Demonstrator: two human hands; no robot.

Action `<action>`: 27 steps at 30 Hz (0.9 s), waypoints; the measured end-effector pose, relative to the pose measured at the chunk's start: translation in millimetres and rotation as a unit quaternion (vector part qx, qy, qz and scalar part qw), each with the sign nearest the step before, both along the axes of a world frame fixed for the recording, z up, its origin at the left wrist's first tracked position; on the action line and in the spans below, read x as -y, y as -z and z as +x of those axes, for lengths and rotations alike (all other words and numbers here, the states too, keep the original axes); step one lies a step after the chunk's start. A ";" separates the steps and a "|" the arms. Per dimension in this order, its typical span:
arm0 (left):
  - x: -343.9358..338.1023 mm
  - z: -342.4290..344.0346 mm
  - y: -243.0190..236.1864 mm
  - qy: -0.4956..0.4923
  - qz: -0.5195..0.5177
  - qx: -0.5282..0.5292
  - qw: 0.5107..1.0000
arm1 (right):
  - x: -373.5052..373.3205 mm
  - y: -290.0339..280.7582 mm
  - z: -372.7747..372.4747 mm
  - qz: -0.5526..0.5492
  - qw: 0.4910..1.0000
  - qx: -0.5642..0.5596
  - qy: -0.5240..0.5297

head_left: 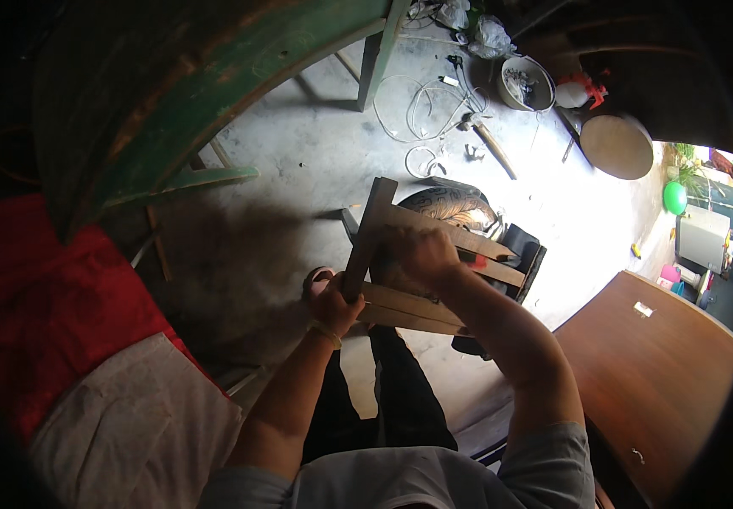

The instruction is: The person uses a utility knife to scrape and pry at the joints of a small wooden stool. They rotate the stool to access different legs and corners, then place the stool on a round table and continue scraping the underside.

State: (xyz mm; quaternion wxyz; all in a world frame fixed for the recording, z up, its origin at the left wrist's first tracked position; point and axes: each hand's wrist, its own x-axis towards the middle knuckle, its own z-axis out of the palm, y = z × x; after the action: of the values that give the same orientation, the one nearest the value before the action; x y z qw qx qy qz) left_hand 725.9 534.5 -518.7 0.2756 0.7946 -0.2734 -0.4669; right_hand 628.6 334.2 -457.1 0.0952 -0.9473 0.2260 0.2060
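Observation:
A wooden frame [371, 227] is in front of me, made of a dark bar with several paler slats running off to the right from it. My left hand [338, 307] is closed round the near end of the dark bar. Over the slats, beside that bar, my right hand [421, 254] is curled into a fist; whatever it holds is hidden by the fingers. Beneath and beyond the frame lies a patterned, rounded thing [444, 202], partly covered by the slats. Dark parts show at the slats' right ends.
A hammer [494, 150] and a looped white cable [421, 114] lie on the floor ahead, near a bucket [526, 83] and a round-topped stool [617, 146]. A green table [239, 64] stands far left, red cloth [69, 297] at left, a brown wooden panel [655, 382] at right.

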 end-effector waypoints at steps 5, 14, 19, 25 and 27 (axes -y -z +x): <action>-10.9 -6.9 26.1 0.047 -0.073 0.098 0.991 | 81.4 23.7 7.3 -0.116 0.976 0.137 0.122; -14.3 -3.7 34.0 -0.001 -0.068 0.011 0.998 | -85.4 19.5 -47.4 0.018 0.973 0.108 0.202; -12.1 -2.7 42.9 -0.023 -0.095 -0.138 0.986 | -103.1 4.3 -34.9 0.110 0.941 0.154 0.282; -7.1 9.6 36.9 -0.027 -0.078 -0.225 0.971 | -136.4 -4.3 -51.6 0.150 0.932 0.087 0.319; -2.4 12.5 30.8 0.022 -0.092 -0.113 0.989 | -146.9 -1.7 -62.2 0.139 0.924 0.102 0.341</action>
State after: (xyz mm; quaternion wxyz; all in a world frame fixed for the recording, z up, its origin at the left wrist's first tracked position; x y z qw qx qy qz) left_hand 738.4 536.8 -549.5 0.3668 0.7016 -0.2994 -0.5325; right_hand 566.4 481.2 -455.5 0.3129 -0.8065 0.4931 0.0924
